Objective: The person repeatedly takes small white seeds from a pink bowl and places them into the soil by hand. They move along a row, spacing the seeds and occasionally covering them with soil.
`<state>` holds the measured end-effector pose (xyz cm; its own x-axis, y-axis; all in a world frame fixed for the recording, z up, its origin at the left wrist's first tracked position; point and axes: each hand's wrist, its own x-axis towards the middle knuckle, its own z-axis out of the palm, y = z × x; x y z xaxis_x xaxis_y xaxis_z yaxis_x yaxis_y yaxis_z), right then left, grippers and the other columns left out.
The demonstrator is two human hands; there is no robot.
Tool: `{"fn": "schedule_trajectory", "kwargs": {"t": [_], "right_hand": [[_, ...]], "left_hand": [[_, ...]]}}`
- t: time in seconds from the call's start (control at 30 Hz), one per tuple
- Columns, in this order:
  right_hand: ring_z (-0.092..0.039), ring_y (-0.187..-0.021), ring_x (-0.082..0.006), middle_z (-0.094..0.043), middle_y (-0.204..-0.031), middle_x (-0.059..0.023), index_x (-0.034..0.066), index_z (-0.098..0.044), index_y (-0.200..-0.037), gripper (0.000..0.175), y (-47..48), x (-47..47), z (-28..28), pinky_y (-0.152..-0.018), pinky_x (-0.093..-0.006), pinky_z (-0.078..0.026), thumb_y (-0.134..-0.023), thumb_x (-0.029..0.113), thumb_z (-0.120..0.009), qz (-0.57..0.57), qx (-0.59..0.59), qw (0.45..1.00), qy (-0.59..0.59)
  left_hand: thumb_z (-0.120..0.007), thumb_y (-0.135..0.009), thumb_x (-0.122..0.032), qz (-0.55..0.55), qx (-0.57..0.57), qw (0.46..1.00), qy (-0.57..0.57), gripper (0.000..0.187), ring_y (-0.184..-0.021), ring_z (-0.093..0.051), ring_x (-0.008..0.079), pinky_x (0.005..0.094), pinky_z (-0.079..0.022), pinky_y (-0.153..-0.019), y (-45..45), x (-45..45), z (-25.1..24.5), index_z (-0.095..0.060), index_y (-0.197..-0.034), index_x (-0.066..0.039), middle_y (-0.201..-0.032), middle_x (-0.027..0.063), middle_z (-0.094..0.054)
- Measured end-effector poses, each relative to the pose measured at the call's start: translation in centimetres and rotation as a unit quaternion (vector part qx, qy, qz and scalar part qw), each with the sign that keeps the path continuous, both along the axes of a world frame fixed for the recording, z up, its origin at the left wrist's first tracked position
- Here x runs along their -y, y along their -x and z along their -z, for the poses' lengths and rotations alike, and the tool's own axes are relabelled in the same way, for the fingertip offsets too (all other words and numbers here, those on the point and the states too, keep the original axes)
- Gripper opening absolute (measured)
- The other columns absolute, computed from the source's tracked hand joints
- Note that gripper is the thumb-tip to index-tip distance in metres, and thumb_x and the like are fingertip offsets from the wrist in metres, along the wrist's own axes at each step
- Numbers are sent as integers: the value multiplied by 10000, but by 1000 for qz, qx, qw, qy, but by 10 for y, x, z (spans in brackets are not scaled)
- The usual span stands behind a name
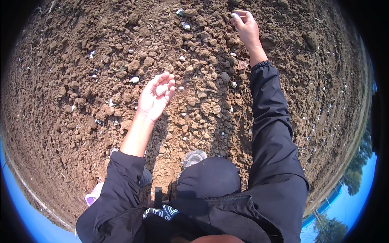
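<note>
My left hand (155, 98) is palm up with the fingers curled, cradling pale garlic cloves (162, 89) above the soil. Farther out to the right, my right hand (247, 26) reaches low over the ground. Its thumb and fingers are pinched on a small whitish piece (235, 15) that looks like a garlic clove, partly hidden by the fingers. One garlic clove (134, 79) lies on the soil left of my left hand. Two more, a near clove (186, 26) and a far clove (180, 12), rest between my hands at the top.
Cloddy brown soil (188, 73) spreads all around, scattered with several cloves and white skins. A dry leaf (242, 64) lies below my right hand. My shoe (194, 158) and bent knee (209, 177) are close in. A pinkish-white container (93, 194) stands beside my left sleeve.
</note>
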<state>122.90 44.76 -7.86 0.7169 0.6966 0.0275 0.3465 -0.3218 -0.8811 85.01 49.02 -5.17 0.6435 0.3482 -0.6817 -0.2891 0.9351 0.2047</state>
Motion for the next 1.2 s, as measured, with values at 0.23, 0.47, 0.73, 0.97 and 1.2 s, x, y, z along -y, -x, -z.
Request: {"fn": "schedule_trajectory", "kwargs": {"t": [0.23, 0.47, 0.73, 0.97, 1.2], "right_hand": [[-659, -974, -282, -703, -1017, -97, 167, -666, -1086, 249, -104, -49, 54, -858, -377, -507, -879, 301, -633, 114, 192, 957, 187], [-640, -1028, -285, -685, -1072, -96, 170, -683, -1021, 235, -130, -72, 61, -878, -391, -505, -840, 315, -648, 60, 222, 902, 364], [-588, -1133, -325, -649, -1162, -144, 154, -664, -1136, 300, -128, -73, 53, -953, -418, -465, -872, 260, -569, 11, 252, 888, 384], [-625, -766, -133, -675, -923, -57, 85, -681, -1080, 247, 65, -44, -11, -709, -291, -519, -903, 255, -648, -184, 82, 977, -69], [-640, -821, -212, -627, -951, -44, 127, -674, -995, 233, 226, -10, -52, -709, -337, -527, -792, 236, -702, -441, 142, 885, -45]], "left_hand": [[-507, -980, -212, -13, -35, 999, 11, 272, -898, -631, 187, 300, -566, -758, 13, 3, 7, -591, -1138, -7, -1046, 104, -641], [-490, -986, -201, -47, -1, 999, 20, 292, -906, -623, 212, 310, -556, -788, 17, -5, 15, -571, -1171, 11, -1038, 121, -632], [-445, -1000, -240, -64, 45, 997, 7, 351, -1051, -600, 269, 386, -497, -965, 12, -8, 5, -553, -1182, 40, -1099, 162, -618], [-424, -1012, -301, -62, 65, 996, -23, 416, -1127, -564, 316, 413, -444, -1043, 8, -19, -5, -536, -1196, 55, -1166, 214, -589], [-414, -1019, -271, -35, 301, 952, -47, 288, -899, -599, 138, 287, -512, -824, 0, -24, -1, -558, -1095, -33, -990, 59, -619]]}}
